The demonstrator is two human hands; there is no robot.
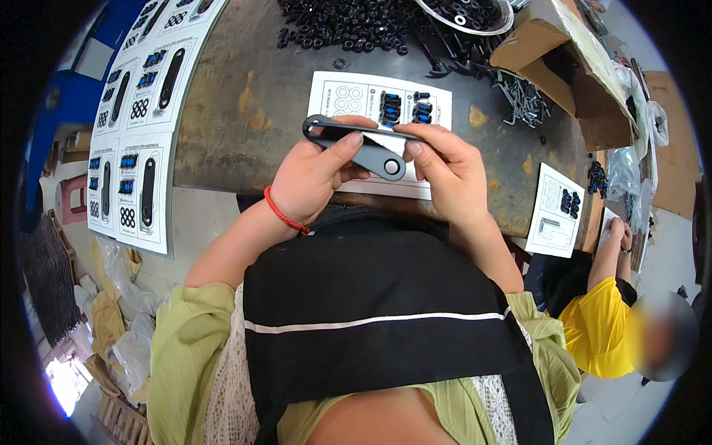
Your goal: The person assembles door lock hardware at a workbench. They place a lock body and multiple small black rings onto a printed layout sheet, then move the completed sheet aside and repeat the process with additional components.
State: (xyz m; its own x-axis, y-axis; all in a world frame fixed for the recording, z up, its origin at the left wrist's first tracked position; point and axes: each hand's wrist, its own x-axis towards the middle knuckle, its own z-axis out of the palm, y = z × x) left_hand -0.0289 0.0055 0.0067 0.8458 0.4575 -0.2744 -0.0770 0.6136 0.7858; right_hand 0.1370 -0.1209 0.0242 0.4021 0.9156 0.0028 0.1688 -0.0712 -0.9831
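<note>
Above the tabletop, my left hand (pixel 308 174) is closed around a dark grey rounded plate (pixel 377 159) with a round hole at its free end. Its thumb lies across the plate. A thin black bar (pixel 380 133) extends from the plate's left end; I cannot tell whether the two are joined. My right hand (pixel 450 170) pinches that bar's right end between thumb and fingers. Beneath both hands lies a white printed card (pixel 409 190) bearing black bolts with blue bands (pixel 389 110). Hands and plate hide part of the card.
Filled hardware cards (pixel 119 189) line the table's left side. Black nuts (pixel 341 22), a clear bowl (pixel 489 26), hex keys (pixel 519 96) and an open carton (pixel 545 41) occupy the far side. Another card (pixel 552 208) lies right, near a co-worker in yellow (pixel 601 326).
</note>
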